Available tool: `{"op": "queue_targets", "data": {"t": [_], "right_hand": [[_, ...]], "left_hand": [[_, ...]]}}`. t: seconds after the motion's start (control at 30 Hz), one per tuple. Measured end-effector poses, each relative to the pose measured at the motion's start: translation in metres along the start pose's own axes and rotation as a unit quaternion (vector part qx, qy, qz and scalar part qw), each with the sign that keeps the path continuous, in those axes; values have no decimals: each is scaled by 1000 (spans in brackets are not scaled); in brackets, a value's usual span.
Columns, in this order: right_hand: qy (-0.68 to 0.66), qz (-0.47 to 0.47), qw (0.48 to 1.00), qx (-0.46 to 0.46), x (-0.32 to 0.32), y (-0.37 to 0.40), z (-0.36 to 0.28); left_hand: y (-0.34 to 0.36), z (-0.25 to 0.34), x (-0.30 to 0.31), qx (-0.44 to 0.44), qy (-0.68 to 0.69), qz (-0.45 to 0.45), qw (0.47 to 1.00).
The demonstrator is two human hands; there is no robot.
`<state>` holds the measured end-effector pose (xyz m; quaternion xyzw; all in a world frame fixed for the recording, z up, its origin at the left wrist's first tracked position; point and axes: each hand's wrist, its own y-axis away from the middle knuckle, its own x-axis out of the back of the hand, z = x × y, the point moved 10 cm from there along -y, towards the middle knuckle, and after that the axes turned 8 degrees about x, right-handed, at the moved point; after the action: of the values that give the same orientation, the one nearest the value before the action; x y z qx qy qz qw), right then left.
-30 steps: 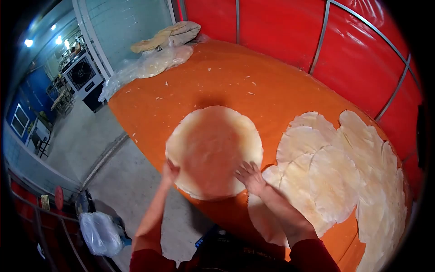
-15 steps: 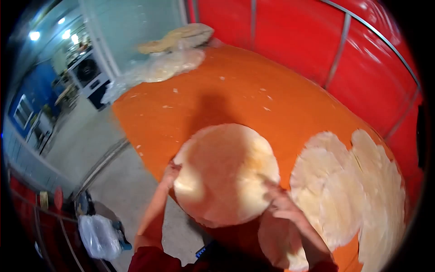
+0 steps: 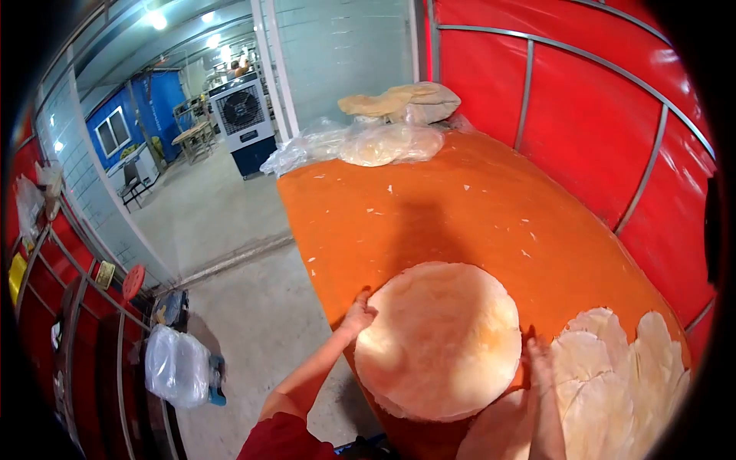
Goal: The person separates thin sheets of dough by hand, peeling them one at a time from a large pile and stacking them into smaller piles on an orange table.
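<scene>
A round, pale flatbread-like sheet (image 3: pixel 437 341) lies on the orange table (image 3: pixel 353 222), near its front edge, with a head-shaped shadow across it. At its upper left rim is my left hand (image 3: pixel 358 313), its fingers closed on the edge. My right hand (image 3: pixel 540 360) is just beyond the right rim, fingers extended and seemingly free of the sheet. Several similar pale sheets (image 3: pixel 590 383) overlap to the right of my right hand, and part of another (image 3: pixel 498 429) shows under my right forearm.
Plastic-wrapped sheets (image 3: pixel 391 144) and folded tan pieces (image 3: pixel 414 103) lie at the table's far end. Red panels (image 3: pixel 583 115) with metal bars border the right side. On the floor at left stands a plastic-covered container (image 3: pixel 178 366); a fan unit (image 3: pixel 242 115) stands beyond the doorway.
The view has swung up and left. My right hand has come off the sheet's right side and its fingers have straightened. My left hand remains at the left rim.
</scene>
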<state>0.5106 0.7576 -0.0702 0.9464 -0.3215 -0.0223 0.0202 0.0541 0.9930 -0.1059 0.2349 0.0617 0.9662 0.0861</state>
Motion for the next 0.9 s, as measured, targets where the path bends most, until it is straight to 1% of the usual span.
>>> {"op": "queue_targets", "data": {"t": [0.03,0.07,0.1,0.13,0.17,0.2,0.23,0.27,0.3,0.33,0.37,0.43,0.47,0.5,0.53,0.6,0.63,0.67,0.7,0.73,0.77,0.8,0.83,0.9], "right_hand": [[-27,-12,997,64,30,-7,-10],[71,-24,982,174,70,-9,-31],[146,9,976,162,86,19,-82],[193,55,968,153,130,32,-95],[257,56,950,168,174,43,-104],[272,79,948,142,213,63,-116],[236,124,955,128,248,90,-128],[289,176,936,97,280,122,-141],[309,250,913,89,327,147,-133],[354,301,880,100,370,168,-118],[535,312,781,84,383,192,-122],[599,287,745,57,346,228,-137],[608,295,734,67,361,234,-92],[600,286,720,198,311,248,-104],[525,104,836,120,271,234,-80],[583,28,807,97,238,237,-43],[608,-10,789,88,225,237,-21],[754,54,563,334,209,250,-23],[690,-43,711,129,222,246,-1],[704,-42,690,163,230,244,-7],[717,-7,674,178,240,241,-4],[724,-10,666,179,240,241,-2],[731,-14,659,179,238,241,-1],[702,-20,688,185,229,238,-10]], "left_hand": [[-3,5,10,-19,-49,17,998],[-6,10,33,-41,-117,64,990],[-5,16,55,-57,-177,110,976],[3,28,76,-67,-186,141,970],[17,44,86,-63,-25,95,993],[59,99,99,-112,75,117,984],[74,122,93,-164,91,60,980],[86,129,87,-116,177,19,977],[115,146,78,-107,229,44,967],[132,156,58,-129,233,-36,963],[145,166,40,-152,236,-102,954],[185,176,-8,-98,227,-168,954],[190,163,-33,-118,157,-149,969],[208,163,-64,-96,310,-278,904],[229,150,-87,-46,264,-311,912],[280,145,-144,29,330,-361,872],[311,170,-170,-144,55,-379,913],[337,182,-190,-234,80,-382,890],[354,167,-212,-221,19,-391,893],[372,154,-240,-197,-9,-428,882],[421,167,-244,-144,88,-475,864],[432,154,-256,-91,67,-503,857],[438,145,-267,-52,77,-515,852],[441,128,-287,1,106,-508,855]]}}
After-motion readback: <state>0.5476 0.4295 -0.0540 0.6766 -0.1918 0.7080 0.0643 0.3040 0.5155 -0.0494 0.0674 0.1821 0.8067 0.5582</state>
